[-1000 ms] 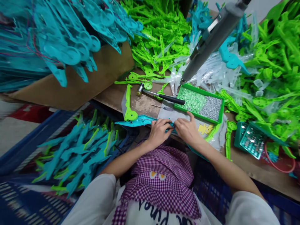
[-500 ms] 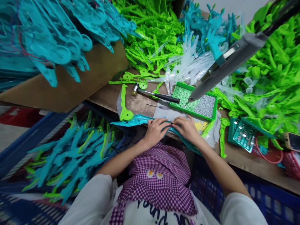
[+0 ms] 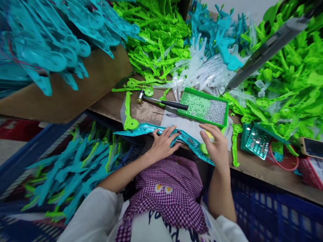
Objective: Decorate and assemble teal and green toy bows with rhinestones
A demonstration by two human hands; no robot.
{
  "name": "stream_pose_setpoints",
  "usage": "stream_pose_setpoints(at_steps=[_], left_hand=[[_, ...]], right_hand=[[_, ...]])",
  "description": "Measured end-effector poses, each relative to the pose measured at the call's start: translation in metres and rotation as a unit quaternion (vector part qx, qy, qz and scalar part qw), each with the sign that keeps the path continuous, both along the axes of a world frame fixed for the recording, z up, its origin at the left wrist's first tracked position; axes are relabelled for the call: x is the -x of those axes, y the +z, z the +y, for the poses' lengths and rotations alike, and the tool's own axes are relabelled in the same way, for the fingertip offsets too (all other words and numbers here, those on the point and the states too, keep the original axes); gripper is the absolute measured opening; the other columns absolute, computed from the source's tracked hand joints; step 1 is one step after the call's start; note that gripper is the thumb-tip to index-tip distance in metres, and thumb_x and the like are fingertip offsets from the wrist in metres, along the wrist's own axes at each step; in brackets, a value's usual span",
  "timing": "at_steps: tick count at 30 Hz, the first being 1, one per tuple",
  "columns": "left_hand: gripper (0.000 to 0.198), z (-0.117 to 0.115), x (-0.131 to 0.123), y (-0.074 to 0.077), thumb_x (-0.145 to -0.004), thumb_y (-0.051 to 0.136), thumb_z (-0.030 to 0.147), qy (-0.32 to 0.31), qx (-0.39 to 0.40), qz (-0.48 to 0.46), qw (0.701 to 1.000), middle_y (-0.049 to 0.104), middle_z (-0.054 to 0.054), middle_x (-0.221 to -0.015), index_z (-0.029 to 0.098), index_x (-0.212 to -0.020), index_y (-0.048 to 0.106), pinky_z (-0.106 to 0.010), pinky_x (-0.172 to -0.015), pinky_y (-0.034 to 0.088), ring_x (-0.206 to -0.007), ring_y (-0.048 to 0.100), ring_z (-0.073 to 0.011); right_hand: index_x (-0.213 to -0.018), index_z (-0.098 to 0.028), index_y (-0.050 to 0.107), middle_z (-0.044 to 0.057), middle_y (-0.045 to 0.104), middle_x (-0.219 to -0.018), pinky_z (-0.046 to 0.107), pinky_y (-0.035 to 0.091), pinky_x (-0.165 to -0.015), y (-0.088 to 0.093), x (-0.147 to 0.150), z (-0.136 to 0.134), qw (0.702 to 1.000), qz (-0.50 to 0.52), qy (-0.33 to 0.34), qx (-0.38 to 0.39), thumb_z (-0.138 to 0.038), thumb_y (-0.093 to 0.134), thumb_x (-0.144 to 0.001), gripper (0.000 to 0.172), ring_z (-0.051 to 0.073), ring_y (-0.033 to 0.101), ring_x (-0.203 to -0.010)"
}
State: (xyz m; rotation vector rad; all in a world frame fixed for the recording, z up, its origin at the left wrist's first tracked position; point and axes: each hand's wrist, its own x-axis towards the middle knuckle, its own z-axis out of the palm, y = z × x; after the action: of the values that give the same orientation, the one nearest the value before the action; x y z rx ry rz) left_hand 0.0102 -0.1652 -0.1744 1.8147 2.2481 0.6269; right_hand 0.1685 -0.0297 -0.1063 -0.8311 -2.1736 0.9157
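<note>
A long turquoise plastic half-shell lies along the table's near edge, its hollow side up, with thin wires and small dark parts inside. My left hand grips its middle, fingers over the far wall. To the right, my right hand is raised off the shell, thumb and fingers apart, with nothing visible between them. Yellow flat pieces show just behind its thumb. A round lime-green part sits by the shell's right end, partly covered by that hand. At the shell's left lies a lime-green arm piece.
Behind stands a green tray of small metal pieces, a hammer resting against it. A hanging grey screwdriver slants above. Lime-green parts are heaped at the back. Left below is a blue crate of assembled pieces; right, a teal box.
My right hand has left the shell's middle and moved right, its fingers opening. My left hand stays on the shell. The screwdriver has swung up and to the right.
</note>
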Motion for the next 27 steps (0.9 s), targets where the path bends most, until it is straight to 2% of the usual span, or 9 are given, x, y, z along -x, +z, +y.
stream_pose_setpoints(at_steps=[3, 5, 7, 11, 14, 18, 21, 24, 27], left_hand=[[0.032, 0.001, -0.005, -0.007, -0.093, 0.049, 0.037, 0.008, -0.019, 0.024, 0.999, 0.044, -0.010, -0.146, 0.027, -0.122, 0.058, -0.057, -0.105, 0.019, -0.131, 0.041, -0.0302], [0.031, 0.000, -0.006, -0.010, -0.094, 0.048, 0.036, 0.014, -0.029, 0.040, 0.999, 0.046, -0.010, -0.145, 0.027, -0.122, 0.059, -0.057, -0.104, 0.020, -0.131, 0.042, -0.0294], [0.030, -0.001, -0.005, -0.011, -0.095, 0.047, 0.035, 0.019, -0.037, 0.049, 0.998, 0.048, -0.011, -0.143, 0.027, -0.121, 0.059, -0.055, -0.103, 0.021, -0.130, 0.043, -0.0289], [0.031, -0.003, -0.004, -0.011, -0.094, 0.049, 0.035, 0.006, -0.041, 0.058, 0.997, 0.050, -0.012, -0.141, 0.027, -0.122, 0.060, -0.054, -0.102, 0.021, -0.130, 0.043, -0.0294], [0.035, -0.004, -0.006, -0.008, -0.094, 0.050, 0.035, -0.008, -0.041, 0.069, 0.997, 0.051, -0.012, -0.141, 0.025, -0.127, 0.057, -0.054, -0.103, 0.019, -0.129, 0.043, -0.0303], [0.036, -0.006, -0.008, -0.002, -0.094, 0.049, 0.034, -0.007, -0.020, 0.081, 0.996, 0.049, -0.013, -0.141, 0.026, -0.129, 0.056, -0.054, -0.102, 0.018, -0.130, 0.042, -0.0308], [0.036, -0.007, -0.006, -0.001, -0.095, 0.048, 0.035, -0.007, -0.012, 0.086, 0.996, 0.049, -0.014, -0.141, 0.027, -0.129, 0.055, -0.053, -0.102, 0.018, -0.131, 0.042, -0.0301], [0.035, -0.006, -0.004, -0.003, -0.096, 0.047, 0.035, -0.009, -0.017, 0.078, 0.997, 0.050, -0.013, -0.140, 0.027, -0.128, 0.056, -0.053, -0.102, 0.018, -0.130, 0.043, -0.0293], [0.034, -0.003, -0.002, -0.005, -0.095, 0.047, 0.039, -0.005, -0.021, 0.054, 0.998, 0.051, -0.013, -0.139, 0.025, -0.125, 0.058, -0.053, -0.102, 0.019, -0.129, 0.043, -0.0298]], right_hand=[[-0.102, -0.024, 0.068, 0.004, 0.069, -0.102, 0.040, 0.049, -0.090, 0.027, 0.011, -0.006, 0.987, 0.136, -0.087, 0.010, -0.032, 0.056, -0.091, 0.019, 0.019, 0.063, -0.099], [-0.100, -0.024, 0.068, 0.004, 0.069, -0.101, 0.039, 0.049, -0.089, 0.030, 0.014, -0.006, 0.981, 0.167, -0.093, 0.016, -0.031, 0.056, -0.090, 0.017, 0.018, 0.063, -0.098], [-0.097, -0.023, 0.068, 0.004, 0.069, -0.099, 0.038, 0.049, -0.089, 0.019, 0.009, -0.008, 0.987, 0.140, -0.073, 0.026, -0.030, 0.058, -0.089, 0.015, 0.018, 0.063, -0.097], [-0.092, -0.021, 0.067, 0.005, 0.070, -0.092, 0.036, 0.050, -0.086, -0.025, -0.023, -0.022, 0.997, 0.031, -0.061, 0.037, -0.029, 0.058, -0.089, 0.012, 0.018, 0.064, -0.092], [-0.097, -0.021, 0.067, 0.007, 0.069, -0.099, 0.037, 0.048, -0.088, -0.049, -0.034, -0.037, 0.998, -0.038, -0.047, -0.016, -0.028, 0.055, -0.091, 0.015, 0.019, 0.063, -0.096], [-0.112, -0.022, 0.064, 0.008, 0.068, -0.112, 0.043, 0.039, -0.099, -0.060, -0.012, -0.049, 0.982, -0.138, 0.003, -0.131, -0.026, 0.050, -0.094, 0.023, 0.021, 0.060, -0.105], [-0.122, -0.023, 0.060, 0.008, 0.066, -0.122, 0.049, 0.030, -0.105, -0.066, 0.004, -0.054, 0.963, -0.207, 0.028, -0.172, -0.025, 0.049, -0.094, 0.029, 0.025, 0.057, -0.115], [-0.130, -0.023, 0.054, 0.008, 0.062, -0.131, 0.052, 0.022, -0.109, -0.070, -0.002, -0.057, 0.954, -0.223, 0.048, -0.192, -0.025, 0.050, -0.094, 0.035, 0.026, 0.050, -0.126], [-0.130, -0.021, 0.052, 0.009, 0.062, -0.129, 0.048, 0.024, -0.110, -0.069, -0.024, -0.057, 0.964, -0.183, 0.034, -0.190, -0.025, 0.050, -0.094, 0.036, 0.023, 0.051, -0.126]])
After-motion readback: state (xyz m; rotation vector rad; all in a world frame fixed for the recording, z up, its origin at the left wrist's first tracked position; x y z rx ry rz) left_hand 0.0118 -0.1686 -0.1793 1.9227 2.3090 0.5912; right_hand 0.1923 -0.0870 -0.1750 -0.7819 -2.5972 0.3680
